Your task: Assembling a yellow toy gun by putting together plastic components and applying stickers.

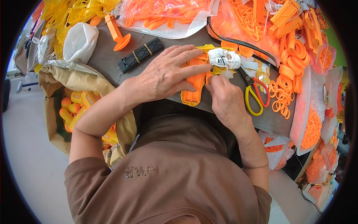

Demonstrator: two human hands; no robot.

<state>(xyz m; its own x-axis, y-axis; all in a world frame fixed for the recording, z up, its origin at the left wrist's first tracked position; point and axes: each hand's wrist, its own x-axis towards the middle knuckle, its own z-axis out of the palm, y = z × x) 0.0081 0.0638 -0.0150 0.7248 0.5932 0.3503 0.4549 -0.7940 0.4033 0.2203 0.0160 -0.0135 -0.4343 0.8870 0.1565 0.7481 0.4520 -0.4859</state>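
A toy half-shell in yellow and orange (193, 89) lies open side up at the front of the table. Across it rests my left hand (164, 72), fingers stretched out and apart, the fingertips by a white plastic mechanism (223, 59) at the shell's far right end. My right hand (226, 96) is closed at the shell's right edge, its thumb and finger pinching a small orange piece (211, 79) mostly hidden by the fingers. Beside that hand lie scissors (249, 96) with one yellow and one red handle loop.
A black elongated part (141, 55) with bands round it lies left of my hands, below an orange funnel-ended piece (117, 35). Orange rings (282, 95) are heaped at right. Bags of orange parts (164, 16) line the back. A brown sack (123, 108) of yellow-orange toys stands left.
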